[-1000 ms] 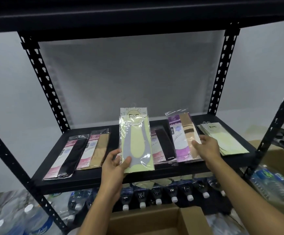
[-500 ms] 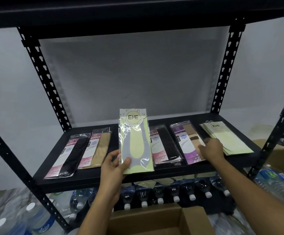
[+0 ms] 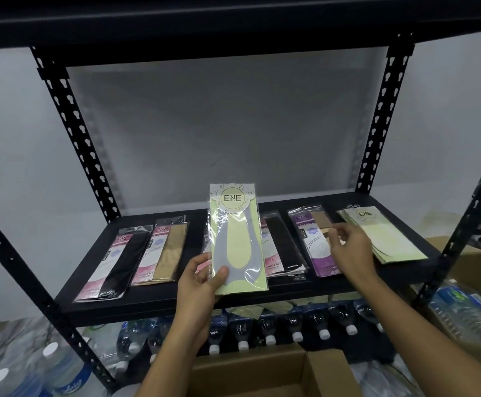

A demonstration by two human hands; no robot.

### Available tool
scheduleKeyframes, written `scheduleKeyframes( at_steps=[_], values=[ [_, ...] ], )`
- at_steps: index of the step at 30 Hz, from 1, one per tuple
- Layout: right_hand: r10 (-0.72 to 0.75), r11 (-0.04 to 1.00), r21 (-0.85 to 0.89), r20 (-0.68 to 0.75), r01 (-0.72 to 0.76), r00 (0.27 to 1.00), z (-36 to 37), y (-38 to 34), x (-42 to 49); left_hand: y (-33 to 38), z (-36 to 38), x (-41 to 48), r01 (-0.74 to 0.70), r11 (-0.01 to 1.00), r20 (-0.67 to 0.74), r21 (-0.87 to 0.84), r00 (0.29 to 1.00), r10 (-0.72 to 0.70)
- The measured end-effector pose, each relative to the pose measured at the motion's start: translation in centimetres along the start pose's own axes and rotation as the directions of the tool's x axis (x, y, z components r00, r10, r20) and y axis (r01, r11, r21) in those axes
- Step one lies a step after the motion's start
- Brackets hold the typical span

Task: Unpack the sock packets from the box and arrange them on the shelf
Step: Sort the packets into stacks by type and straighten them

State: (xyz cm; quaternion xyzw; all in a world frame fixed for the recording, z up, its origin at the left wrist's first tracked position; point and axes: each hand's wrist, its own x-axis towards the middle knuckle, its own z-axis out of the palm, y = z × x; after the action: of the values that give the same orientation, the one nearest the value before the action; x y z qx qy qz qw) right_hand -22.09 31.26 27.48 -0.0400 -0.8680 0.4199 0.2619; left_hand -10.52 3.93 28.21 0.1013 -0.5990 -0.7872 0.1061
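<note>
Nearest, the open cardboard box (image 3: 265, 373) sits below, its contents hidden. Above it the left hand (image 3: 202, 277) is clamped on an upright pale green sock packet (image 3: 237, 239), not yet laid down. The right hand (image 3: 348, 247), fingers loosely apart and holding nothing, hovers over the purple packet (image 3: 309, 242). On the shelf (image 3: 159, 306), several packets already lie in a row; the task looks well underway.

Pale green packet (image 3: 237, 242), black shelf (image 3: 193, 299), purple packet (image 3: 313, 242).
</note>
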Motion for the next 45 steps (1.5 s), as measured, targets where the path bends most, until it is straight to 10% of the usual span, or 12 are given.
scheduleKeyframes(
  at_steps=[10, 24, 45],
  values=[
    [0.003, 0.884, 0.444, 0.309, -0.147, 0.951, -0.3, -6.8, -7.6, 0.0, 3.5, -1.1, 0.013, 0.998, 0.069, -0.066, 0.998, -0.008],
    [0.173, 0.810, 0.525, 0.212, -0.262, 0.962, -5.8, -4.6, -6.3, -1.1, 9.8, -1.6, -0.065, 0.988, 0.220, 0.144, 0.975, 0.032],
    [0.398, 0.889, -0.254, 0.022, -0.380, 0.917, -7.6, 10.6, 7.9, -3.1, 4.9, 2.6, -0.257, 0.725, 0.182, 0.639, 0.966, 0.182]
  ],
)
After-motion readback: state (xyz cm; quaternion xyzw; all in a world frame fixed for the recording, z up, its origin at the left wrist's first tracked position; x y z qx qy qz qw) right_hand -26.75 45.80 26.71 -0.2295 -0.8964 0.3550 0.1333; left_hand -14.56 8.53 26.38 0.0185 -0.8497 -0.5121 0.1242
